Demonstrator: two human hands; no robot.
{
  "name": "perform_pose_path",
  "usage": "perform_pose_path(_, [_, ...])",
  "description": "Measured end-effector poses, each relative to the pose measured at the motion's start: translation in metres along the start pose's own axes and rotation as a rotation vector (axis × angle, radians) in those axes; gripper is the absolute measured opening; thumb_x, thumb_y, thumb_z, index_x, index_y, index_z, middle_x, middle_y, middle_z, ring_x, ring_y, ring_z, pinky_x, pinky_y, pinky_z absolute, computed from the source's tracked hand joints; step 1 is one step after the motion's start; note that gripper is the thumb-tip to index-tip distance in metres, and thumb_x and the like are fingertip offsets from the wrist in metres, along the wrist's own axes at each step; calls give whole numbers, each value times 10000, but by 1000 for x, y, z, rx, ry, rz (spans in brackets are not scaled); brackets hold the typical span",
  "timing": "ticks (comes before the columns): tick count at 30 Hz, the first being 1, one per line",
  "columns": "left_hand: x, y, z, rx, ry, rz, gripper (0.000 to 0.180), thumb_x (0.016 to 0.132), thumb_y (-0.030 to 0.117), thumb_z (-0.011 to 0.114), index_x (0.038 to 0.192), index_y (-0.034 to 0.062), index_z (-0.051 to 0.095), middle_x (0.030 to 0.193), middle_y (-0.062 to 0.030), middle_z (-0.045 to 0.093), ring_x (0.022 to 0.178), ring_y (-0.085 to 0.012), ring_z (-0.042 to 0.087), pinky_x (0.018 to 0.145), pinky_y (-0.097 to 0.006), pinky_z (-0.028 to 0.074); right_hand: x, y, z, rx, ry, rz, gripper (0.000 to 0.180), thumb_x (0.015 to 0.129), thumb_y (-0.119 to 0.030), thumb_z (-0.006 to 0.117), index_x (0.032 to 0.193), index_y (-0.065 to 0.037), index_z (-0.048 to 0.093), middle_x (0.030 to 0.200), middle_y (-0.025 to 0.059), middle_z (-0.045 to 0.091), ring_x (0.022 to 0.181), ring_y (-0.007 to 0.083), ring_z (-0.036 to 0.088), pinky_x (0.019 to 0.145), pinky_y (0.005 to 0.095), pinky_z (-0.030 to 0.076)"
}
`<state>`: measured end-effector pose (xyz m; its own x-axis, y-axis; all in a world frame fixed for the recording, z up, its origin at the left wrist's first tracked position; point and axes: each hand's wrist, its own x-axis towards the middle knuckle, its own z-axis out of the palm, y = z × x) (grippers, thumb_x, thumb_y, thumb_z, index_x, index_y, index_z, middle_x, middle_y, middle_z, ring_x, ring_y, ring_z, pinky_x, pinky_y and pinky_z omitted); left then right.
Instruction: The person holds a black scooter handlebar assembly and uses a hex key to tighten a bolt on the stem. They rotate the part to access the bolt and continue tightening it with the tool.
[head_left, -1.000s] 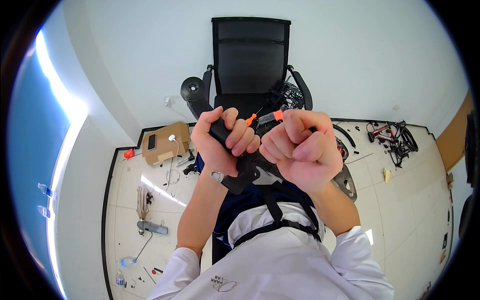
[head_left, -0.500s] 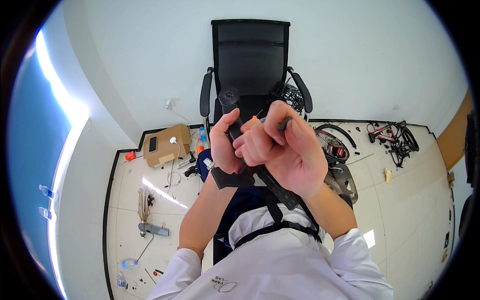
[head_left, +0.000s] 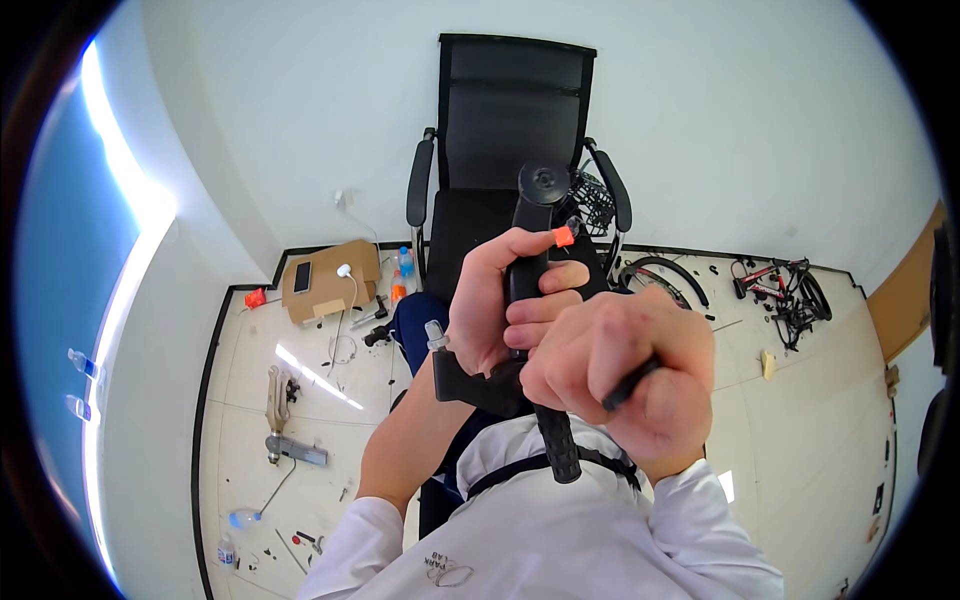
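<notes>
My left hand (head_left: 485,300) is wrapped round a black handle grip (head_left: 528,275) with a round flat end cap at its far end. By the left thumb tip, a small orange piece (head_left: 564,236) shows beside the grip. From the near side juts a black bracket-like part (head_left: 470,385) with a pale metal stub, and below it points a ribbed black end (head_left: 558,450). My right hand (head_left: 640,350) is a closed fist against the right side of the handle. A slim dark piece (head_left: 632,385) sticks out of that fist; the rest of it is hidden by the fingers.
A black mesh office chair (head_left: 515,110) faces me against the wall. On the floor at left lie a cardboard piece (head_left: 345,265) with a phone, bottles and metal tools (head_left: 300,450). A wheel (head_left: 660,280) and a red-black bike frame (head_left: 785,290) lie at right.
Both hands and the handle have moved to the right, and the handle stands straighter. My right hand has turned so its knuckles face up. The orange piece shows more fully.
</notes>
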<state>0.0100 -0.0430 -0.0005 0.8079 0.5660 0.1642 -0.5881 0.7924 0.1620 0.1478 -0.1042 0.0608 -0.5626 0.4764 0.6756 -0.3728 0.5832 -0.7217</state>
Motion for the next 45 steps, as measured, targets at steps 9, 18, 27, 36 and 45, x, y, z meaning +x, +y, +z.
perform_pose_path(9, [-2,-7,18,77,43,-72,354,883,359,442,639,110,385,411,4,333,298,-92,230,280,-219,201,-7,-2,6,-33,52,-107,91,496,-4,512,572,-12,462,593,114,551,541,245,539,617,346,476])
perform_pose_path(18, [-3,-12,18,303,58,-30,307,877,323,398,635,137,372,405,35,335,297,-93,260,332,-275,245,-5,10,5,256,-280,-284,284,792,-17,504,557,-47,347,493,21,353,396,156,351,362,294,240])
perform_pose_path(27, [26,-19,1,202,-9,-15,327,901,338,437,677,108,373,421,24,325,307,-78,272,319,-232,217,-52,39,-14,107,62,-194,319,927,-217,521,655,-74,435,490,24,376,415,185,385,401,327,321])
perform_pose_path(36, [-3,26,-43,494,106,137,287,910,310,461,711,113,399,462,-20,370,365,-127,360,413,-300,346,-77,-14,-19,-505,159,-83,150,918,-115,446,849,-5,522,675,91,504,650,199,521,611,285,422])
perform_pose_path(45, [-14,14,-3,826,-178,935,225,897,302,393,762,126,361,446,-32,378,349,-142,328,437,-319,341,-44,50,-29,-419,52,219,100,932,-81,522,928,1,581,688,76,603,512,157,542,497,251,405])
